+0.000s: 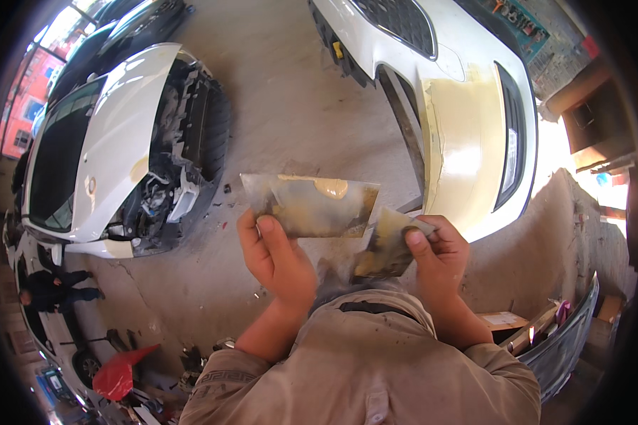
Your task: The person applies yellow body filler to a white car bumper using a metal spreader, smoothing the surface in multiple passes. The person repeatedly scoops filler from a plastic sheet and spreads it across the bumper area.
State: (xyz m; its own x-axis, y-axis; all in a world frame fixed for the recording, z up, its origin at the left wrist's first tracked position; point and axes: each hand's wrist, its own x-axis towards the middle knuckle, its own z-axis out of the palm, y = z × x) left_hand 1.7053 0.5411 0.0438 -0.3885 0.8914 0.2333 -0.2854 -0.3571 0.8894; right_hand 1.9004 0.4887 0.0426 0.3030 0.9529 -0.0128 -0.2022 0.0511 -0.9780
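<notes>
My left hand grips the lower left part of a flat, stained spreader plate, with the thumb on its face. Tan body filler lies in a blob and a thin streak along the plate's upper edge. A smaller smeared spreader is pinched between the thumb and fingers of my right hand; it tilts down to the left, close to the plate's right side. Beyond my right hand stands a white car bumper with a broad tan-yellow filler area around its corner, beside a dark lamp opening.
A white car with its front end stripped stands at the left. Near it is a person in dark clothes. A red panel lies lower left. A dark curved panel and a cardboard box are at lower right.
</notes>
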